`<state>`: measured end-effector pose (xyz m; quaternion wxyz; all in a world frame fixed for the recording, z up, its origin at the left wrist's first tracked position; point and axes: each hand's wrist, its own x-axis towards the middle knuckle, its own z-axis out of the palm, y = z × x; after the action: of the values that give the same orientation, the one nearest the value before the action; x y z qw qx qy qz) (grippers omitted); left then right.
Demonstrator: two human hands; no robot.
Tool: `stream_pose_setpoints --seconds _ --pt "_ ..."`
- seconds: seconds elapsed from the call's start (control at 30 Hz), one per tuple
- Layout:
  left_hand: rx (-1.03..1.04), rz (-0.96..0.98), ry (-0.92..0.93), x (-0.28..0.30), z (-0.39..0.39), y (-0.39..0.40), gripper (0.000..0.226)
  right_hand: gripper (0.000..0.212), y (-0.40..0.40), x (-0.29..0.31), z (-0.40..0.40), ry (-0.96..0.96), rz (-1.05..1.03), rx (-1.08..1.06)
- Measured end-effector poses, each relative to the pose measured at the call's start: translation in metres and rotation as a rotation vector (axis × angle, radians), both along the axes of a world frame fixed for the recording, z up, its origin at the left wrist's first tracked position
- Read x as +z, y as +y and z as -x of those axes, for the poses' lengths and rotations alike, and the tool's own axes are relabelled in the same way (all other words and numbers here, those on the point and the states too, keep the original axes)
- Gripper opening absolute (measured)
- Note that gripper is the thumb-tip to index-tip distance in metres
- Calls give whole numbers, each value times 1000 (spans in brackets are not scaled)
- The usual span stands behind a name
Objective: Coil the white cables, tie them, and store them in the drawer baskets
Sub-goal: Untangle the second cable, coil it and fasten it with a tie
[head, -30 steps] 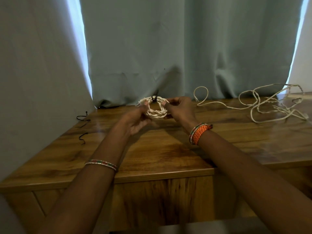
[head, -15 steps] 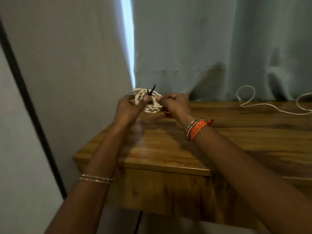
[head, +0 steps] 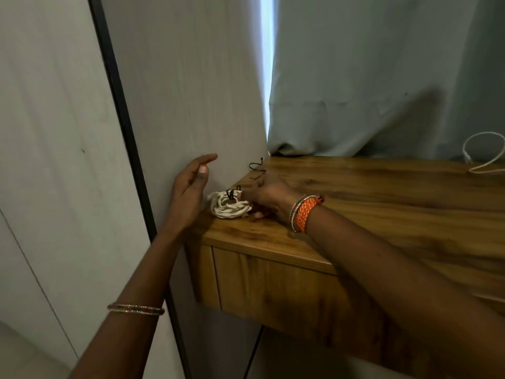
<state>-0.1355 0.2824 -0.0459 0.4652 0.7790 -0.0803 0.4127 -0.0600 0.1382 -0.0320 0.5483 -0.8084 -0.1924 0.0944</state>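
The grey panel (head: 191, 86) is closing off the table's (head: 382, 203) left edge, and the curtain (head: 382, 77) is blocking the far side. The coiled cable (head: 229, 205) and loose black ties (head: 257, 168) are crowding the left corner. The middle tabletop is lying bare; a loose white cable (head: 483, 154) is occupying the far right.
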Motion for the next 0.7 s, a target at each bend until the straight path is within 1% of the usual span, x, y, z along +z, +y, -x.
stream_pose_setpoints --seconds 0.07,0.1,0.13,0.2,0.27,0.37,0.43,0.47,0.53,0.57,0.6,0.67,0.7 --pt "-2 2 42 -10 -3 -2 33 24 -3 2 0 -132 164 -18" --pt "-3 11 50 -13 -4 -3 33 25 -4 4 0 -139 200 -4" --pt "-3 23 46 -16 -6 -3 34 26 -5 5 -1 -109 200 24" --pt "-8 51 30 -15 -7 -3 34 30 -9 9 -2 -50 128 32" --pt "-19 79 50 -12 -8 -4 32 37 -13 12 -6 -62 83 -12" --pt "35 65 90 -7 -11 -10 31 32 -27 19 -5 -180 85 -45" --pt "88 -3 28 4 -13 -24 29 26 -46 27 -4 -243 70 -66" --pt "82 -17 -9 12 -15 -33 28 25 -56 31 -4 -272 60 -75" --pt "-8 -15 -38 28 -22 -66 24 20 -83 37 -6 -352 44 -146" --pt "-74 -19 -31 35 -29 -88 22 18 -99 39 -9 -430 23 -231" --pt "-139 -42 -21 41 -38 -109 21 16 -118 40 -11 -551 1 -343" --pt "-269 -131 11 50 -56 -152 25 26 -162 42 -6 -886 15 -576" --pt "-333 -165 25 54 -65 -174 26 32 -188 43 -2 -1069 79 -663"
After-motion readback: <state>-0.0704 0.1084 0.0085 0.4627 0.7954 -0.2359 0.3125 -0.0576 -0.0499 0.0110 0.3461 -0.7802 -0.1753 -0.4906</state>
